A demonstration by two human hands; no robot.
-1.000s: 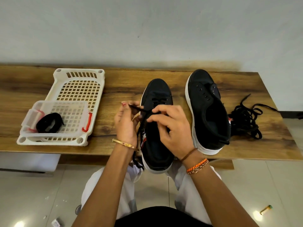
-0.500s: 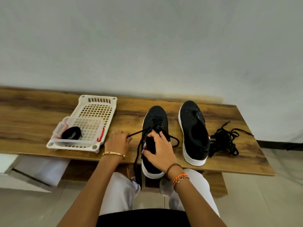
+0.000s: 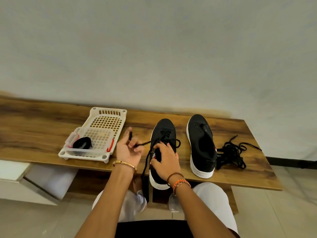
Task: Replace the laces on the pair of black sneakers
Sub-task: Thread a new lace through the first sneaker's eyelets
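Two black sneakers with white soles stand on the wooden bench (image 3: 42,131). The left sneaker (image 3: 163,133) is partly laced near the toe, and its heel juts over the front edge. My right hand (image 3: 165,162) grips its tongue and collar. My left hand (image 3: 127,150) pinches one end of the black lace (image 3: 145,143), which runs taut from the eyelets; the other end hangs down over the bench edge. The right sneaker (image 3: 201,145) has bare eyelets. A tangled pile of black laces (image 3: 230,156) lies to its right.
A white plastic basket (image 3: 107,117) sits at the left of the bench with a clear lidded box (image 3: 96,141) in it, holding a coiled black lace (image 3: 82,145). A grey wall rises behind. My knees are under the bench; tiled floor lies around.
My left hand has drawn the lace end out to the left and turned palm up. My right hand has slid from the eyelets onto the sneaker's collar. The view has tilted up toward the wall.
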